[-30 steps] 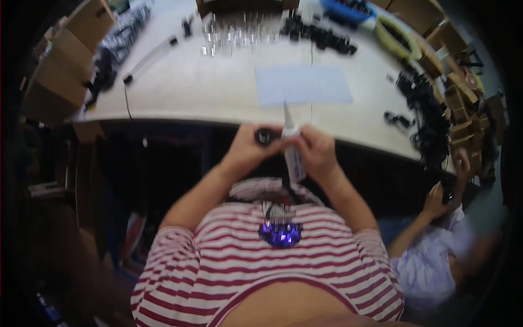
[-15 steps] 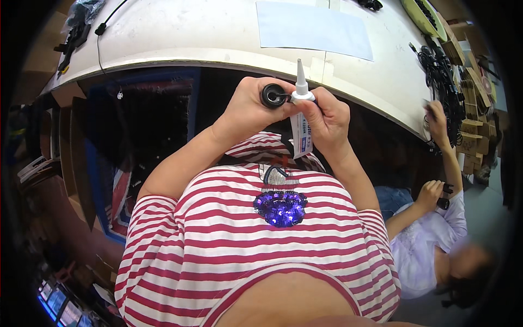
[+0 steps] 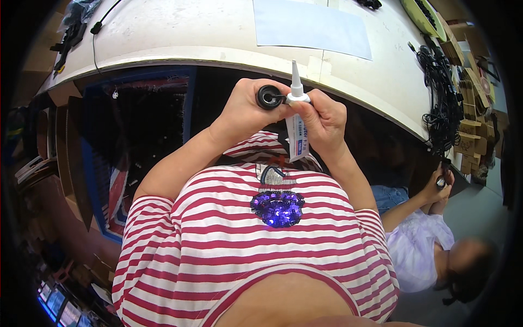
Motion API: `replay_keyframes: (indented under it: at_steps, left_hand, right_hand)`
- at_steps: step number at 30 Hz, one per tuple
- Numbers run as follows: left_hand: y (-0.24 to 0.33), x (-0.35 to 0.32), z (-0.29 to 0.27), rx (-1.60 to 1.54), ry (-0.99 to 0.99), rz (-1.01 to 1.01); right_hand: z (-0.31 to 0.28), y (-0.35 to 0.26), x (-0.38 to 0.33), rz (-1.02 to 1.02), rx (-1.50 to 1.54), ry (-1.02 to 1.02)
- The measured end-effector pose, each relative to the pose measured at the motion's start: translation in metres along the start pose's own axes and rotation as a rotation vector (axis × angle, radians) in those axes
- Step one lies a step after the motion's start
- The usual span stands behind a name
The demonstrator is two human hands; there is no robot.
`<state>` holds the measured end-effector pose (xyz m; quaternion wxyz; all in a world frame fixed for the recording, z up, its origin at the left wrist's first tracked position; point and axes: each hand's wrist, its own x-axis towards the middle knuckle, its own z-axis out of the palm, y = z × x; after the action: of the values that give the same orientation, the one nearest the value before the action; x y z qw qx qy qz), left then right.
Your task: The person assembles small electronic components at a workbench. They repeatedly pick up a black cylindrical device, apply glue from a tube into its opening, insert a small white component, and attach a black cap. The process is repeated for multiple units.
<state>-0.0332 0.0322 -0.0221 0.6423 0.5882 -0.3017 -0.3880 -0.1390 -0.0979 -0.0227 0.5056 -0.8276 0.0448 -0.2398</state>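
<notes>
My left hand (image 3: 242, 109) is closed around a black cylindrical part (image 3: 268, 97), its round hollow end turned up toward me. A thin dark strip runs from that opening toward the right hand; what it is I cannot make out. My right hand (image 3: 327, 117) pinches a white glue tube (image 3: 297, 139) near its neck, the long pale nozzle pointing away from me. The tube's flat body hangs down toward my striped shirt. Both hands meet in front of the table's near edge, fingertips almost touching. The fingers behind the tube are hidden.
Beyond my hands lies a white table (image 3: 180, 32) with a pale blue sheet (image 3: 310, 27). Black cables (image 3: 444, 98) pile at its right end, near a green bin (image 3: 425, 19). A blue-framed crate (image 3: 103, 180) stands lower left. A co-worker (image 3: 419, 245) sits at right.
My hands keep their hold on the black part and the glue tube, nearly in place. The co-worker's raised hand has come down from the cables and joined the other hand.
</notes>
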Motion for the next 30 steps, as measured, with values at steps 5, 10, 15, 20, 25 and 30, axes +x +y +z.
replay_keyframes:
  at_steps: [5,10,15,20,25,30]
  left_hand:
    - [-0.002,-0.001,-0.001,-0.009,0.012,-0.013]
    - [-0.002,0.000,-0.001,-0.033,0.005,-0.014]
    - [-0.008,0.001,-0.002,-0.044,0.006,-0.005]
    - [-0.005,0.004,-0.005,-0.045,-0.028,-0.045]
    - [-0.001,0.011,-0.014,0.133,-0.140,0.048]
    - [-0.004,0.012,-0.022,0.196,-0.229,0.077]
  right_hand:
    - [0.002,0.002,0.000,-0.010,-0.002,0.000]
    - [0.003,0.004,0.000,0.009,-0.005,0.001]
    - [0.004,0.001,0.002,0.025,-0.004,0.002]
    - [-0.002,0.000,0.003,0.022,-0.057,-0.034]
    - [-0.026,-0.016,0.015,0.136,-0.101,-0.196]
    - [-0.061,-0.031,0.032,0.737,0.623,-0.519]
